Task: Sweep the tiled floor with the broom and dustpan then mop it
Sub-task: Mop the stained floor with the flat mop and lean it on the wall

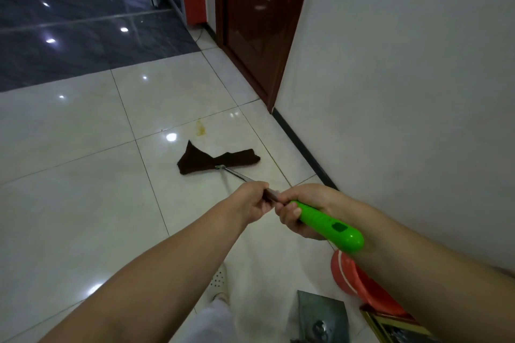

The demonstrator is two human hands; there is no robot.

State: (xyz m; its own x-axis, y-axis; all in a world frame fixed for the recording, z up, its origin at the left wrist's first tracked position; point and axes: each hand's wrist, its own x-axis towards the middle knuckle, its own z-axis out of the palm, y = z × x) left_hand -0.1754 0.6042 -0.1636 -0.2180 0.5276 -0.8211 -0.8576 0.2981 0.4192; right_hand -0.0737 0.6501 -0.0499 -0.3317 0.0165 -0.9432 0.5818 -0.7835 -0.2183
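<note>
Mopping was under way, so the sweeping looked finished — no broom could be made out, though a grey metal pan (323, 315) at 5 o'clock may have been the dustpan. The left hand (252, 200) was curled round the mop's metal shaft, and the right hand (302, 210), just behind it, gripped the green handle (331, 227). The dark cloth head (214, 160) lay flat on the tiled floor (83, 133) ahead. A yellowish stain (200, 127) sat just beyond it at 12 o'clock, not yet wiped — most of the floor seemed left to do. A red bucket (359, 278) stood at 4 o'clock. No writing was legible.
</note>
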